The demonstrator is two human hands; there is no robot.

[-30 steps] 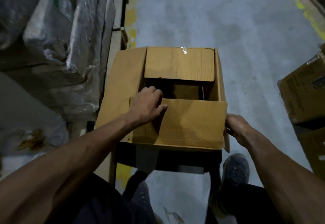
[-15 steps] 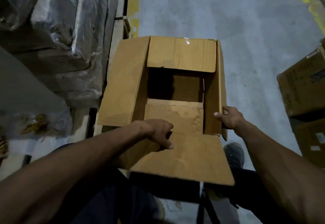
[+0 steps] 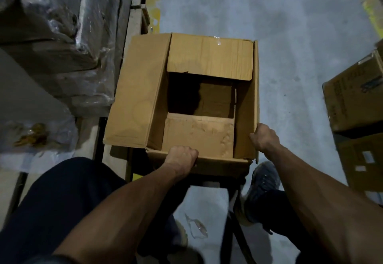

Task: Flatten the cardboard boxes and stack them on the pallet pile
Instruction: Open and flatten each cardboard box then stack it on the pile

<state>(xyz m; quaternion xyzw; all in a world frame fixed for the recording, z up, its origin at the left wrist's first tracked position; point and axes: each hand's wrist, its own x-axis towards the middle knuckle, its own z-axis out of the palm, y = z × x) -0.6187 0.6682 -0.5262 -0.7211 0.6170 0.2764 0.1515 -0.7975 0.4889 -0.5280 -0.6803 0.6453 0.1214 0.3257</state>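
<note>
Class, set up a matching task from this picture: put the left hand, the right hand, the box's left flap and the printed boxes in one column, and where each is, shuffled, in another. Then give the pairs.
1. left hand
2. right hand
3. left flap
4. printed boxes

A. stacked at the right edge
B. gripping the box's near edge
C. splayed outward
D. gripping the box's right wall

Pairs: 1-B, 2-D, 3-C, 4-A

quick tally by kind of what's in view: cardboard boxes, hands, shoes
Cardboard boxes: 3, the open box held by both hands, and two stacked boxes at the right edge, upper and lower.
Hands: 2, left hand and right hand.
Shoes: 2, right shoe and left shoe.
Total: 7
</note>
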